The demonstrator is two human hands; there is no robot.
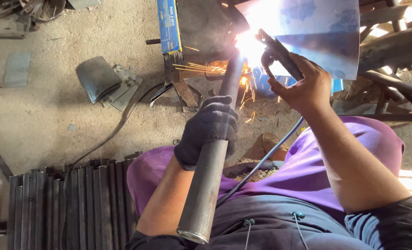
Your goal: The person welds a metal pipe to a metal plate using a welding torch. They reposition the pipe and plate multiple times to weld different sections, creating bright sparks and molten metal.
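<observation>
We grip the steel pipe [210,176] with our gloved left hand [209,127] while our right hand [303,83] clasps the electrode holder [280,53] (sparks flying, weld unfinished).

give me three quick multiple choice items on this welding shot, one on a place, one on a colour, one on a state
1. Where is the stack of dark bars?
A. lower left on the ground
B. upper right
C. on the person's lap

2. What colour is the glove?
A. white
B. black
C. yellow

3. What is the left hand doing?
A. hanging free
B. resting flat on the ground
C. gripping the pipe

Key:
1 A, the bars lie on the ground at lower left.
2 B, the glove on the left hand is black.
3 C, its fingers wrap the pipe, while the bare right hand holds the electrode holder at the sparks.
</observation>
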